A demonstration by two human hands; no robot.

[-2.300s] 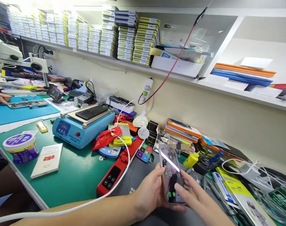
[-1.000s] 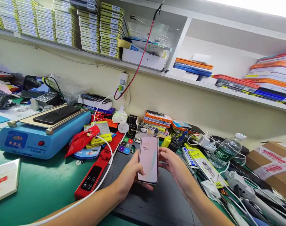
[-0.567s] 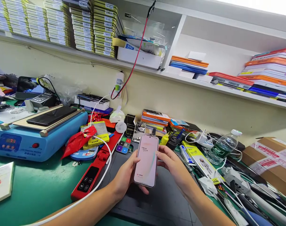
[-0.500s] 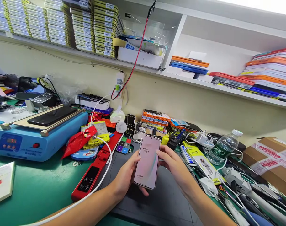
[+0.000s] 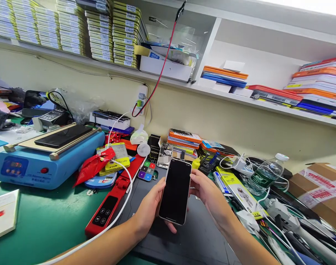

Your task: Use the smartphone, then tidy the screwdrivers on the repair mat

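I hold a smartphone (image 5: 175,191) upright above a dark work mat (image 5: 184,239), its screen black. My left hand (image 5: 150,208) cups the phone's left edge and back from below. My right hand (image 5: 209,197) grips its right edge, thumb near the upper side. A white cable (image 5: 123,200) runs along my left forearm toward the wall socket.
A blue heating plate (image 5: 43,158) with a dark phone on it stands at left. A red tool bar (image 5: 112,198), coloured packets, stacked cases (image 5: 183,141), a plastic bottle (image 5: 263,176) and a cardboard box (image 5: 319,191) crowd the green bench. Shelves above hold stacked boxes.
The phone's screen, lit pink half a second ago, has gone black. My right hand shifted from over the screen to the phone's right edge. The view swung right earlier.
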